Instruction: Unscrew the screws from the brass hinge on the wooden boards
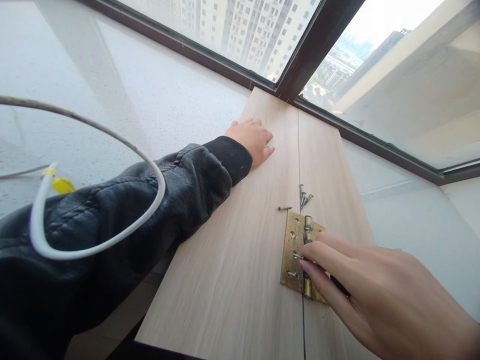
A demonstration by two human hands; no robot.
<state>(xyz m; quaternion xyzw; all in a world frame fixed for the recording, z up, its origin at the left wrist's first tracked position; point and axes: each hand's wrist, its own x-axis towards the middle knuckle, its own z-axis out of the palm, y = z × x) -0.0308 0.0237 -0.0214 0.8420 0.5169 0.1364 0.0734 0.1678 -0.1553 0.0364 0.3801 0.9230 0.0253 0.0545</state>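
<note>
- Pressing down on the far part of the left board (240,240), my left hand (251,141) lay flat, fingers close together and pointing right toward the seam; it held nothing.
- My right hand (375,295) was low at the near right, over the hinge (294,250), fingertips (305,264) drawn together on a slim dark tool (339,286) whose tip met a screw (298,256) in the left leaf.
- I could not tell how much of the tool my palm covered.
- The hinge was brass and lay open across the seam between the left board and the right board (330,170). Its pin ran along the seam, away from me toward the window (262,30).
- A second screw (291,274) sat in the hole just nearer me on the same leaf, while the far holes looked bare.
- Loose screws (304,197) lay in a small heap just beyond the hinge's far end, with a single one (285,208) a little to their left.
- From my right fingertips those spares lay straight ahead along the seam; my right hand was the nearer of the two, my left well beyond them.
- A white cable (150,165) looped over my left sleeve (131,215).
</note>
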